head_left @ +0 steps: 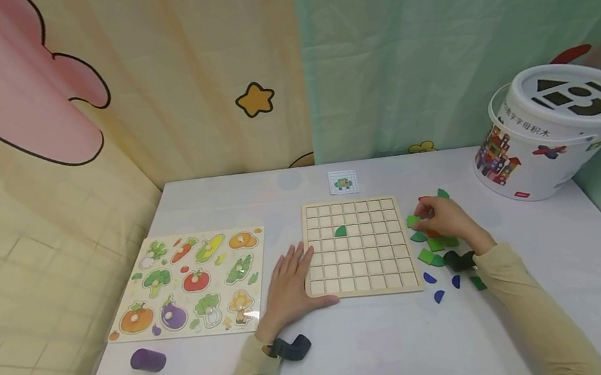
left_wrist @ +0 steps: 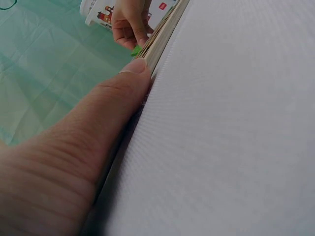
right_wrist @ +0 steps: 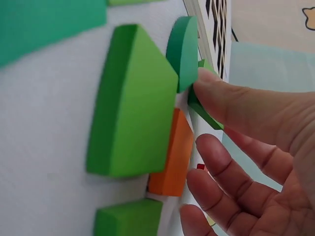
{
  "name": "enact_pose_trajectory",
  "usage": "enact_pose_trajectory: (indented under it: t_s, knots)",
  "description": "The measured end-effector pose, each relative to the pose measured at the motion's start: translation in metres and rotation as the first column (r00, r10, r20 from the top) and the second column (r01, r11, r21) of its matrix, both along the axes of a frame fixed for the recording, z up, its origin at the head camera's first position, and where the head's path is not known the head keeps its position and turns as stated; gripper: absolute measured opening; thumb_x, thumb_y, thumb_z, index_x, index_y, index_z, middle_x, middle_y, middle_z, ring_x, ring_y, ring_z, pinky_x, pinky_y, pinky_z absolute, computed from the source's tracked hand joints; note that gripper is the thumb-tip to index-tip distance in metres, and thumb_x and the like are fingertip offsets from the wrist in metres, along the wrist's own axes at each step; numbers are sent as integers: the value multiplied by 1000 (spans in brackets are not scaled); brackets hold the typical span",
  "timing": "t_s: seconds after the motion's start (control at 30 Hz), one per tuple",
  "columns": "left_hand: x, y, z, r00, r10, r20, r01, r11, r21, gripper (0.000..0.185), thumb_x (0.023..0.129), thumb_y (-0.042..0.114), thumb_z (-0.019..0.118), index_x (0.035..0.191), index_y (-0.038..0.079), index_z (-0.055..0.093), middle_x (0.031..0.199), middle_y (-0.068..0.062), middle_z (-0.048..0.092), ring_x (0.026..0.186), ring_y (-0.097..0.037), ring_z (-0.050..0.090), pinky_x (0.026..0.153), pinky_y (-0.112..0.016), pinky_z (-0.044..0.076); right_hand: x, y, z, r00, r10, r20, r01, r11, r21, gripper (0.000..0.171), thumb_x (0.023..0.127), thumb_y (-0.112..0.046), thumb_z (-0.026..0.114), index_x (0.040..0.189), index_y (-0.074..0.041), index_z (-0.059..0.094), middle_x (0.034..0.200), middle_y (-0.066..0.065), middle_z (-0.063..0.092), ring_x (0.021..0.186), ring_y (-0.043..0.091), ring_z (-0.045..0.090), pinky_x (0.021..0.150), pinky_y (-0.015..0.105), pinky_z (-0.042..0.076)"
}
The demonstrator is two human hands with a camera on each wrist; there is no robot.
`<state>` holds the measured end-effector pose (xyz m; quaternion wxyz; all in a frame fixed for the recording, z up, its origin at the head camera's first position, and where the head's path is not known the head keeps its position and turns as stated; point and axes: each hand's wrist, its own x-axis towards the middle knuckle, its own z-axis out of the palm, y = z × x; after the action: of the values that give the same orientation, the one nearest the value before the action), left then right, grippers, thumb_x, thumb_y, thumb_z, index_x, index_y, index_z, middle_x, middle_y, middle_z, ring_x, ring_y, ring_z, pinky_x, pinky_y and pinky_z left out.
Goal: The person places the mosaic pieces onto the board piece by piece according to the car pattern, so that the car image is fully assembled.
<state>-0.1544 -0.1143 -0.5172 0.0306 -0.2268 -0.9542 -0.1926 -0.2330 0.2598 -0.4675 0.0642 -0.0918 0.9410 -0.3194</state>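
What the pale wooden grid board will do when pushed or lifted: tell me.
The board looks thin and wooden, so probably stiff and light. Lying flat, it likely slides rather than tips, though the left hand at its corner may brace it.

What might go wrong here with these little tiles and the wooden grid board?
The right hand pinches a green tile with other pieces crowded close, so it might knock them. The left hand touches the wooden grid board; a push could slide it, jolting the dark green piece inside.
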Motion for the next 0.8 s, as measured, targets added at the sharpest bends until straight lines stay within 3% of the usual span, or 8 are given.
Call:
enact_pose_trajectory:
  t_s: [0.13, 0.37, 0.63, 0.8]
  knots:
    - [0, 0, -1, 1000, -2, -11, 2, 1000, 2, 114, 67, 80, 58, 151, 11, 23, 157, -9, 14, 143, -24, 7, 115, -40, 4, 2, -2, 0, 1000, -26, 1, 26, 1000, -15, 21, 81, -12, 75, 91, -2, 59, 86, 10, 59, 77, 25, 52, 62, 33, 46]
    - [0, 0, -1, 1000, -3, -11, 3, 1000, -2, 114, 68, 80, 58, 152, 11, 23, 157, -9, 14, 143, -25, 7, 115, -40, 4, 6, -3, 0, 997, -34, -76, 33, 999, -23, 16, 82, -11, 74, 86, -4, 60, 79, 8, 60, 69, 23, 51, 57, 31, 42]
    - [1, 0, 1, 1000, 8, 16, -8, 1000, -19, 115, 67, 79, 59, 152, 13, 20, 158, -6, 12, 144, -22, 4, 115, -37, 2, 8, -13, 0, 991, -48, -129, 34, 993, -110, 19, 87, -7, 69, 100, 4, 63, 86, 13, 62, 73, 23, 56, 60, 31, 46]
    - [1, -1, 0, 1000, 9, 13, -9, 1000, -14, 114, 67, 78, 61, 152, 13, 21, 158, -7, 12, 144, -22, 4, 115, -37, 2, 5, -32, 0, 991, -11, -132, -7, 990, -138, 16, 88, -10, 69, 97, 1, 64, 84, 10, 62, 72, 22, 55, 59, 32, 45]
